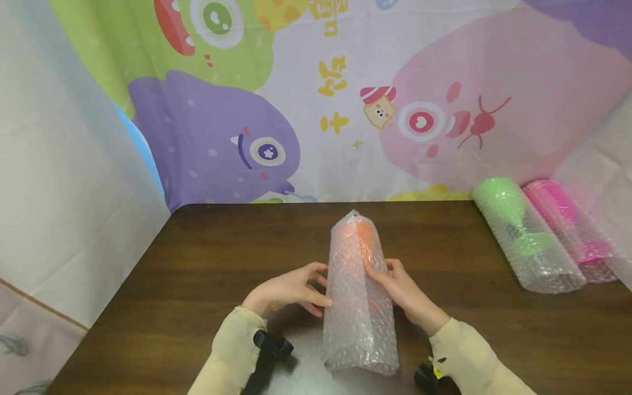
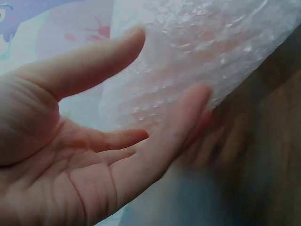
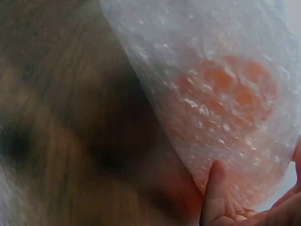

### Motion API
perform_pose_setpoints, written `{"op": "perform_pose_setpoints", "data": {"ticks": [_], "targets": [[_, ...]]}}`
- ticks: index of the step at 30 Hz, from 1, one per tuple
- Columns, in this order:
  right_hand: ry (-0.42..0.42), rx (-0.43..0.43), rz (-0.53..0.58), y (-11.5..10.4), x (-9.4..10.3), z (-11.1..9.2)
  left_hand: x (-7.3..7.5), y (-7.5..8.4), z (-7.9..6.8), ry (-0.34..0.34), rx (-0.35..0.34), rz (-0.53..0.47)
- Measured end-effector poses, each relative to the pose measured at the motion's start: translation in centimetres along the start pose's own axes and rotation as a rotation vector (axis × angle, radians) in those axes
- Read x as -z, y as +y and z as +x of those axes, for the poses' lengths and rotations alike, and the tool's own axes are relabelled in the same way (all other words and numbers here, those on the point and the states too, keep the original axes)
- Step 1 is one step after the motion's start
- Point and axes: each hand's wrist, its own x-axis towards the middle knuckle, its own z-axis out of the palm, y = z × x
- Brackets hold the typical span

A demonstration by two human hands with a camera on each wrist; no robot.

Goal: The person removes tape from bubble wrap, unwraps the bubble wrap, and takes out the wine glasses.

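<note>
A roll of bubble wrap (image 1: 348, 312) with an orange object inside it leans in front of me at the middle of the table. My right hand (image 1: 407, 293) grips its right side, thumb on the front and fingers behind. Beside the left side is my left hand (image 1: 296, 288), its fingers loosely bent and thumb close to the wrap. In the left wrist view, the left hand (image 2: 99, 165) has thumb and fingers spread apart next to the bubble wrap (image 2: 188, 56). The right wrist view shows a round orange part (image 3: 240, 92) through the wrap; the object's kind is blurred by it.
On the table's right side lie two more bubble-wrapped rolls, one around a green goblet-shaped object (image 1: 501, 203), the other around a pink object (image 1: 558, 200). A cartoon-printed cloth (image 1: 345, 164) hangs behind the dark wooden table (image 1: 237, 236). White sheets stand at both sides.
</note>
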Motion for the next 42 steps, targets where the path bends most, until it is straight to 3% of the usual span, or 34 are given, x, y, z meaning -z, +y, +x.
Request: {"op": "perform_pose_setpoints", "data": {"ticks": [3,9,12,18,25,30,42], "targets": [[-0.007,0.013,-0.003,0.0,-0.1,0.0,0.1,0.4,0.0,0.099,-0.036,0.058],[0.007,0.037,-0.012,-0.1,-0.1,-0.1,-0.2,2.4,1.2,0.405,-0.132,0.248],[0.0,0.043,-0.003,-0.2,-0.3,-0.2,-0.3,3.5,2.0,0.481,-0.174,0.322],[-0.01,0.056,-0.016,-0.3,-0.4,-0.4,-0.4,5.7,3.5,0.512,-0.228,0.491],[-0.013,0.065,-0.03,-0.4,-0.5,-0.6,-0.7,7.1,5.5,0.617,-0.301,0.848],[-0.003,0.068,-0.087,-0.7,-0.6,-0.7,-1.1,7.6,6.6,0.631,-0.317,1.012],[0.012,0.081,-0.115,-0.6,-0.8,-0.5,-1.3,8.1,6.8,0.608,-0.322,1.203]]}}
